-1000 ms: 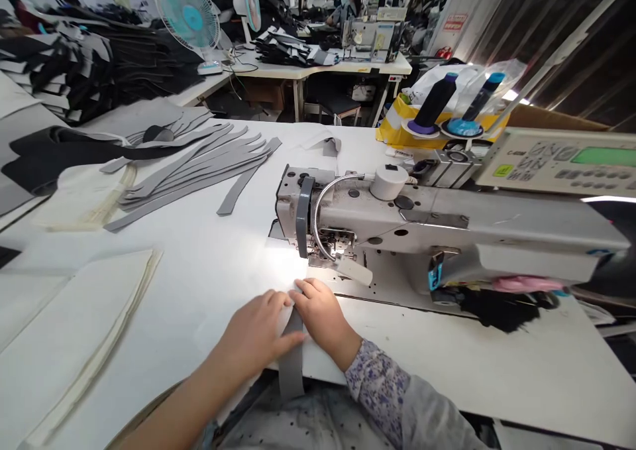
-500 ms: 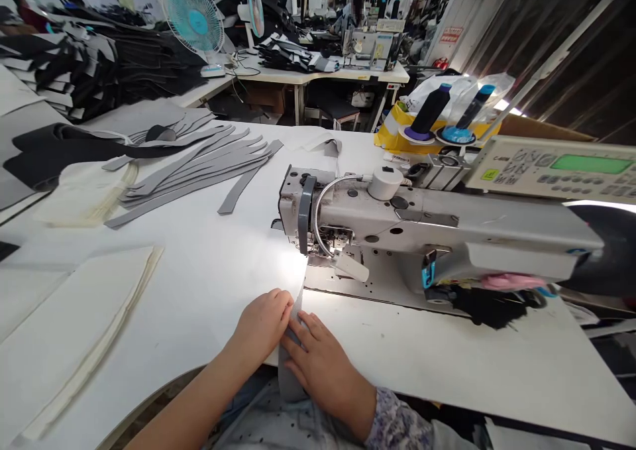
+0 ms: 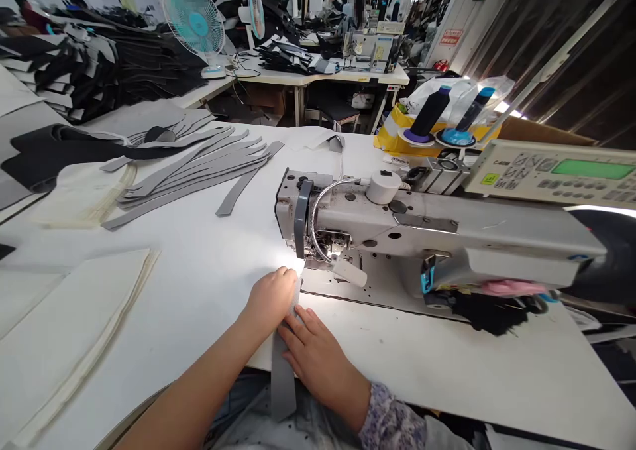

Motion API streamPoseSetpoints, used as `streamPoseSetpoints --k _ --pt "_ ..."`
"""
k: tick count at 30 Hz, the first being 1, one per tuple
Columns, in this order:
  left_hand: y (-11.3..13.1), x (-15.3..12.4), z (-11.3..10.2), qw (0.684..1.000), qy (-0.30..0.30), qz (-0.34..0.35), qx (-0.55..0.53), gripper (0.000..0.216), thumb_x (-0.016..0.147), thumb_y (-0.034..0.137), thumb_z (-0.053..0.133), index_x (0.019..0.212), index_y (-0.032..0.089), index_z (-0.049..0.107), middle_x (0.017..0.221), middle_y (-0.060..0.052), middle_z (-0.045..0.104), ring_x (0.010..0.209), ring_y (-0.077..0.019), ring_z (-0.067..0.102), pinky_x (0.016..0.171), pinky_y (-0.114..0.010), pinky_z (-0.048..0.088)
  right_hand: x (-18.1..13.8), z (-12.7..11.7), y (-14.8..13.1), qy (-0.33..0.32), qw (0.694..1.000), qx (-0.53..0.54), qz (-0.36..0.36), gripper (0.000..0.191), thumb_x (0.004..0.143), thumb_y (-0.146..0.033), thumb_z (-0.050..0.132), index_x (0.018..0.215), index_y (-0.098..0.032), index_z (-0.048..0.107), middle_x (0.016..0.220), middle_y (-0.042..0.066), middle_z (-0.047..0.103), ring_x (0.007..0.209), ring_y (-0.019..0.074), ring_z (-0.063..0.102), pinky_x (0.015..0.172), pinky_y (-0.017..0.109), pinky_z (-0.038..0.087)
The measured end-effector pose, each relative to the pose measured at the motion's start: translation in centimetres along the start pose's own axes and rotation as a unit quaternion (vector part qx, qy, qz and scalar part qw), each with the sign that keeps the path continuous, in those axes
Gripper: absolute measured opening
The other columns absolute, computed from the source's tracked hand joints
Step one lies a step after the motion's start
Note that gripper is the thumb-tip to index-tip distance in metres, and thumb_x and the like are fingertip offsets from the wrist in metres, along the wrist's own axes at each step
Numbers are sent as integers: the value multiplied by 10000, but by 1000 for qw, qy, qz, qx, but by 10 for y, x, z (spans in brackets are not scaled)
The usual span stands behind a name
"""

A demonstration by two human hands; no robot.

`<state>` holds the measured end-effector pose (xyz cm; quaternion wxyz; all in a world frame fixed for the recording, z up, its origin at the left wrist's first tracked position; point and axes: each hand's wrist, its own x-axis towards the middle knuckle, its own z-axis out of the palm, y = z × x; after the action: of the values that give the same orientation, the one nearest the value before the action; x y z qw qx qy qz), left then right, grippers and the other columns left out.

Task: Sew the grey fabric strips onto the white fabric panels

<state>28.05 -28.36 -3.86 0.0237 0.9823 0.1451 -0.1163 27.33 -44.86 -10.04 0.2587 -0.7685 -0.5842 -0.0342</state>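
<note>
Grey fabric strip (image 3: 283, 377) running lengthwise between two bare hands, upper end narrowing out of sight under the fingers close to the needle area of a white industrial sewing machine (image 3: 397, 231), lower end hanging past the front edge of the white tabletop (image 3: 199, 238) toward the lap. Left hand (image 3: 271, 302), bare-armed, curled over the strip's upper stretch, just short of the machine's presser foot; fingers bunched together and pressing down, with no clear pinch visible. Right hand (image 3: 315, 364), at a floral sleeve (image 3: 392, 417), lower on the strip and lying flat; fingers spread, fingertips (image 3: 298, 324) touching the strip's right edge, no pinch. Gooseneck lamp (image 3: 318, 218) curving down over the needle area, light falling just above the left hand. Further along the tabletop, beyond the machine's left side, a fan of similar grey strips (image 3: 189, 178); at far left, a stack of cream fabric panels (image 3: 69, 331). Black thread cone (image 3: 431, 115) and blue-based thread cone (image 3: 474, 109) upright behind the machine, beside a control panel with a green display (image 3: 551, 171).
</note>
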Motion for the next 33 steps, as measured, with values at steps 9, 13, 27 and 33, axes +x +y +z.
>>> streamPoseSetpoints --k 9,13,27,33 --pt "3 -3 -14 999 -38 13 15 213 926 16 454 1006 158 592 985 -59 541 842 -190 572 679 -274 420 17 -1 13 -17 999 -8 26 528 934 -281 603 1423 -138 464 1461 75 469 1347 295 409 1152 479 353" --pt "1 -7 -14 999 -49 1 15 207 920 8 432 948 152 578 936 -59 526 799 -196 569 651 -276 408 23 0 17 -11 999 -20 25 506 923 -280 616 1391 -123 499 1415 99 511 1310 310 449 1123 486 391" --pt "-2 0 -21 997 -66 -11 39 209 882 -22 438 937 126 575 907 -79 538 832 -221 585 686 -280 442 23 9 12 9 999 -30 11 432 923 -294 622 1315 -124 557 1339 134 553 1302 304 461 1105 467 417" --pt "-6 18 -9 999 -42 -20 27 146 915 56 492 925 135 615 893 -93 559 838 -236 593 712 -284 456 22 12 14 6 999 -37 14 392 919 -317 629 1233 -84 597 1385 129 528 1332 307 422 1140 454 372"
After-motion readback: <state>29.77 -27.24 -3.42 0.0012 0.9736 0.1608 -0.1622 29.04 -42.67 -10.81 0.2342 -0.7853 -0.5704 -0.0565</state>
